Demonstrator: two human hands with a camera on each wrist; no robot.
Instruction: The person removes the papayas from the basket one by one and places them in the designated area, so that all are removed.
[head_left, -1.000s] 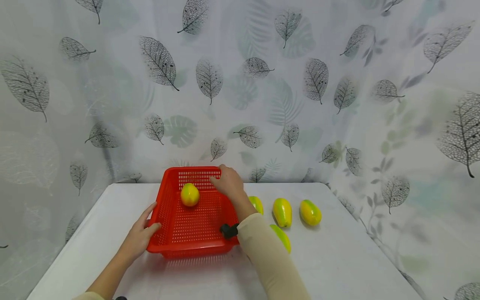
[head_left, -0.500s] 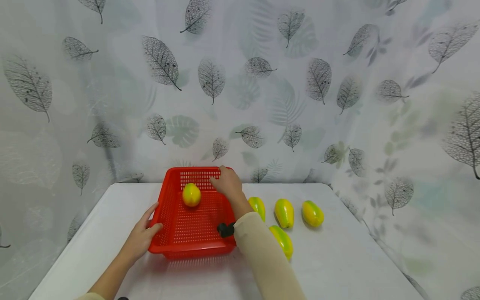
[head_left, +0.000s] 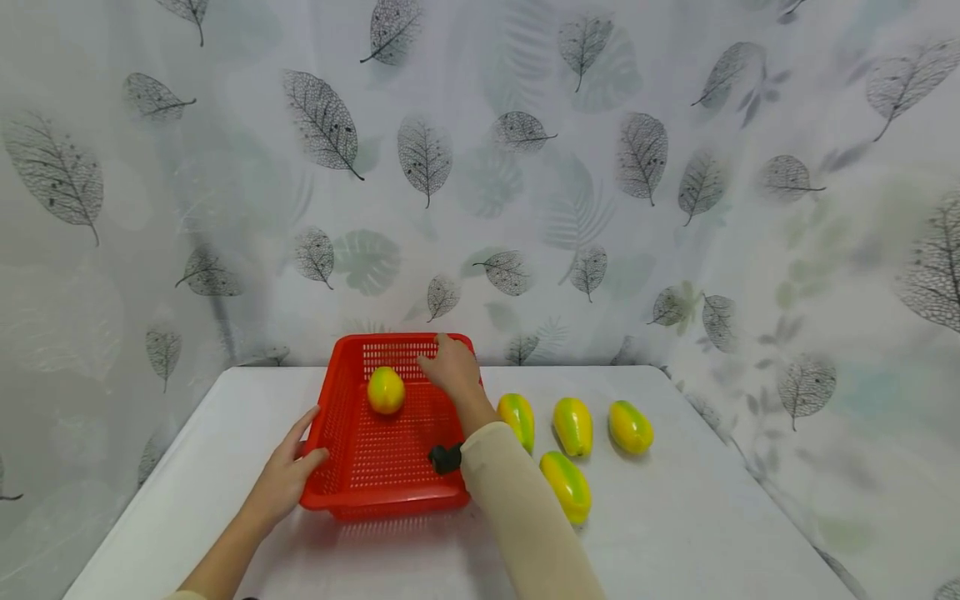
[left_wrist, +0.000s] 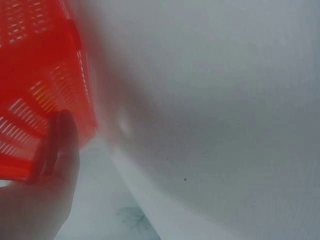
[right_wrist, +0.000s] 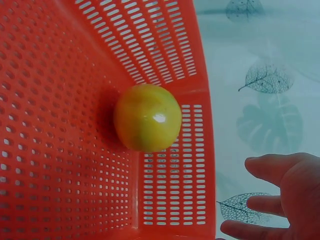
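A red perforated plastic basket [head_left: 386, 492] sits on the white table, with one oblong yellow-green fruit [head_left: 386, 390] inside by its back wall. My left hand [head_left: 285, 479] grips the basket's left side, thumb over the rim. In the left wrist view its fingers [left_wrist: 62, 145] lie against the basket's outer wall. Over the back right corner is my right hand [head_left: 452, 367], its fingers spread. The right wrist view shows the thumb and fingers [right_wrist: 267, 204] extended with nothing between them, and the fruit [right_wrist: 147, 118] resting against the basket's mesh. Whether this hand touches the rim I cannot tell.
Several more yellow-green fruits [head_left: 573, 427] lie on the table [head_left: 697, 500] to the right of the basket, one partly behind the right forearm [head_left: 517, 508]. A leaf-printed curtain [head_left: 480, 192] hangs behind the table. A black wrist camera [head_left: 445, 458] overlaps the basket's right part.
My right forearm has shifted slightly left, uncovering more of the nearest fruits on the table. The left hand keeps its hold on the basket. The whole head view has shifted a little.
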